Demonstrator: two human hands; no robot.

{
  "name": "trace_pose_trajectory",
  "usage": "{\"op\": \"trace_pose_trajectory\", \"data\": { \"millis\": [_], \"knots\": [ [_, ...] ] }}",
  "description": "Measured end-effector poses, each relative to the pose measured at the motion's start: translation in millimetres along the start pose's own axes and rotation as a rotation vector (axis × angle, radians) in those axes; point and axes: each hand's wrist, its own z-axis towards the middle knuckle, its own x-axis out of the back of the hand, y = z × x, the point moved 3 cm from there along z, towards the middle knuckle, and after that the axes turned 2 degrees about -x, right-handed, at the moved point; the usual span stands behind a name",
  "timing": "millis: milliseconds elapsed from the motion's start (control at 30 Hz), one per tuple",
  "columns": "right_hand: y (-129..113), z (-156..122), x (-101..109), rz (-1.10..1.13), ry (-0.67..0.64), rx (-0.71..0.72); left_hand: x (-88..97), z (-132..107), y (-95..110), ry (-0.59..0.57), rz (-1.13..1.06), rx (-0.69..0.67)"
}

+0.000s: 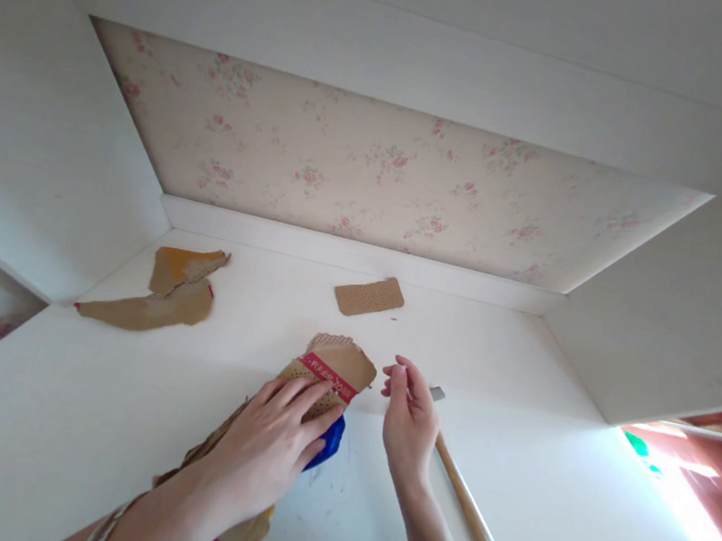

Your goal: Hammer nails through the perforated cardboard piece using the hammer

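Note:
My left hand [274, 443] lies with fingers spread over a torn brown packaging piece [343, 365], which has rows of dark dots and a red band with white lettering. Its thumb side rests by a shiny blue thing [330, 442], partly covered. More crumpled brown packaging [249, 539] with red and yellow parts runs under my left forearm. Just right of the piece's torn end, my right hand [411, 414] is raised with fingers curled and tips pinched together; whatever they hold is too small to tell. A long wooden stick [477, 518] passes beside my right wrist.
Torn brown scraps [162, 304] lie on the white surface [250, 286] at left. A rounded brown dotted piece [369, 296] sits near the back ledge. Behind my right hand shows a grey flat tip [437, 393]. White panels flank both sides; flowered wallpaper [383, 165] is behind.

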Motion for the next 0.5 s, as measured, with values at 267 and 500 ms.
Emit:
{"op": "trace_pose_trajectory", "data": {
  "millis": [267,500],
  "knots": [
    [-19.3,-14.7,-5.7,-0.105,-0.28,0.082,0.1,-0.5,-0.2,0.011,0.006,-0.004],
    [-19.3,-15.5,-17.5,-0.212,-0.362,0.209,1.0,0.7,-0.3,0.002,-0.008,0.009]
  ]
}}
